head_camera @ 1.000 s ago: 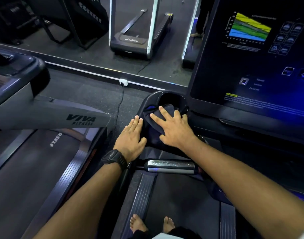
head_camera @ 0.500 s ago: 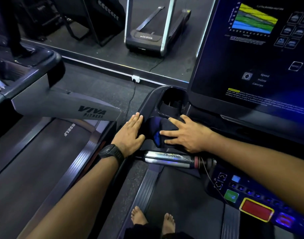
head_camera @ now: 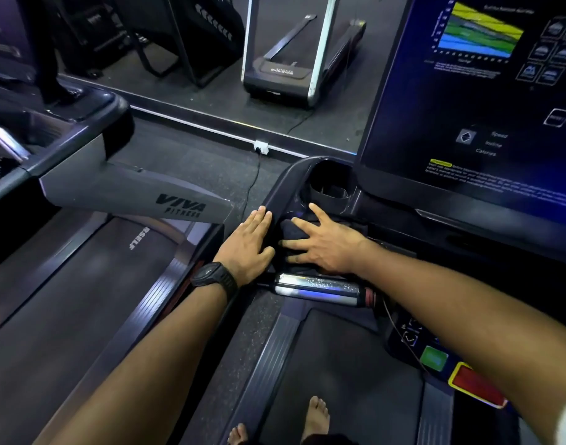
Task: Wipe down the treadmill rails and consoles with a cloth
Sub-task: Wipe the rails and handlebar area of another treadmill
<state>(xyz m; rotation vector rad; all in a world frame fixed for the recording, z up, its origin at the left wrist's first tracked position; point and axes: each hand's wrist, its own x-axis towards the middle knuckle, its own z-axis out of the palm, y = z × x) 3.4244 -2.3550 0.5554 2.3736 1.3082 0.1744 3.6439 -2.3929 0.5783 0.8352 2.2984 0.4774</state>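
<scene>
The dark cloth (head_camera: 288, 232) lies bunched under your right hand (head_camera: 326, 245), whose fingers are spread flat and press it onto the console tray (head_camera: 277, 187); nothing is pinched. Just beyond those fingertips sits the round cup holder (head_camera: 328, 187). Your left hand (head_camera: 248, 244) lies flat just beside the cloth, fingers straight and together, on the tray's outer edge. The chrome handlebar (head_camera: 317, 289) runs just below both wrists, and the lit screen (head_camera: 468, 107) stands beyond your right forearm.

Console tray (head_camera: 280, 184) bears a dark cloth (head_camera: 288, 235)
</scene>
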